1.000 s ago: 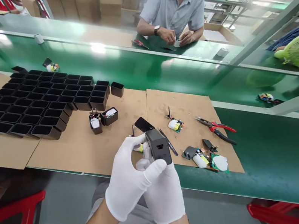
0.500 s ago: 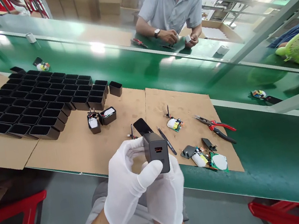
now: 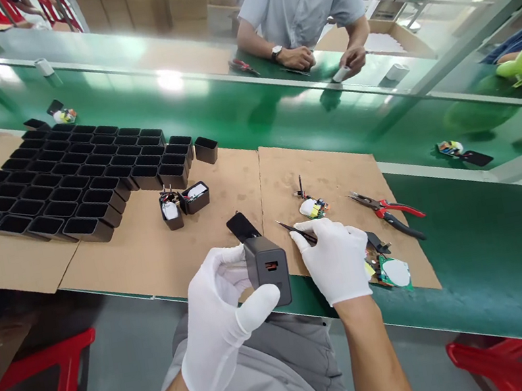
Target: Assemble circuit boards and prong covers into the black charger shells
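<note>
My left hand (image 3: pixel 222 322), in a white glove, grips a black charger housing (image 3: pixel 279 279), thumb on its front face. A slot with something orange inside shows in that face. A flat black cover piece (image 3: pixel 242 225) juts out behind the housing. My right hand (image 3: pixel 334 256), also gloved, has its fingers closed on black tweezers (image 3: pixel 300 231), whose tip points up and left over the cardboard. Beyond it lies a small circuit board with a white pad (image 3: pixel 312 207). Partly hidden by that hand are more boards, among them a green one (image 3: pixel 396 271).
Rows of open black housings (image 3: pixel 59 182) stand on cardboard (image 3: pixel 222 175) at the left. Two filled housings (image 3: pixel 196 197) sit nearer. Red-handled pliers (image 3: pixel 388 211) lie at the right. Across the green bench (image 3: pixel 471 227), another person (image 3: pixel 301 15) handles a white piece.
My right hand has left the housing and moved right onto the tweezers, which have turned flatter. My left hand keeps the housing. The co-worker's hands have moved apart.
</note>
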A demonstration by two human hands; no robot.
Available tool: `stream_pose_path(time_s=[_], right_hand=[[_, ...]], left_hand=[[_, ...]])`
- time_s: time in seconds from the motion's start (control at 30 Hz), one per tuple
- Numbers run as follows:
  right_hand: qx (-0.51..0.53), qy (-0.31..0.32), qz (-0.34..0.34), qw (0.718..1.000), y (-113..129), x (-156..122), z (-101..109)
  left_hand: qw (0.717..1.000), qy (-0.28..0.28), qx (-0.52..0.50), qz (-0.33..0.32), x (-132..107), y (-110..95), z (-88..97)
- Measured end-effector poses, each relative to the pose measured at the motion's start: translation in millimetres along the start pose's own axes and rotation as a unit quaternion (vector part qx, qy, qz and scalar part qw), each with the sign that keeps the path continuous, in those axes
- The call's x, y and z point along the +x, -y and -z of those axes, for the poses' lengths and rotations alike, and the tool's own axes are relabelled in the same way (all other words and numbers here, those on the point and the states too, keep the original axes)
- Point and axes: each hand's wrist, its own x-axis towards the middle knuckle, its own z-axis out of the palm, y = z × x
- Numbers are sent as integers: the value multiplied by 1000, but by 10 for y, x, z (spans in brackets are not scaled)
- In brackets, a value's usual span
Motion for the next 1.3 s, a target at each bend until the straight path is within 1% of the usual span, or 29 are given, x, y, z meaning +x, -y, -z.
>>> stream_pose_path(time_s=[0.03, 0.1, 0.2, 0.27, 0.33, 0.43, 0.57, 0.73, 0.9, 0.97, 1.07, 1.2, 1.3], right_hand=[[26, 3, 5, 1000, 23, -17, 44], [81, 4, 9, 997, 97, -77, 200], [152, 8, 25, 988, 237, -200, 556], [162, 11, 84, 983, 331, -271, 797], [152, 20, 154, 976, 422, -312, 980], [125, 35, 222, 966, 541, -320, 1117], [94, 32, 244, 965, 635, -297, 1146], [58, 28, 238, 969, 668, -289, 1145], [68, 63, 220, 971, 695, -293, 1131], [68, 64, 223, 970, 706, -298, 1120], [29, 38, 237, 970, 727, -311, 1098], [-76, -13, 261, 962, 771, -336, 1062], [-118, -13, 267, 956, 808, -357, 1038]], left_hand=[[1000, -6, -6, 0, 1, 6, 14], [1000, -17, -14, -2, 13, 17, 48], [1000, -21, -12, -10, 43, 35, 108], [1000, -23, -3, -12, 59, 48, 140], [999, -31, 12, -10, 67, 61, 160], [998, -46, 41, -10, 65, 79, 164], [994, -62, 91, -29, 40, 102, 152], [987, -70, 130, -61, -4, 152, 142], [976, -90, 166, -104, -27, 219, 137], [971, -98, 183, -117, -31, 242, 132], [961, -116, 209, -141, -30, 274, 122], [949, -132, 238, -161, -16, 312, 112], [943, -135, 253, -166, -3, 330, 99]])
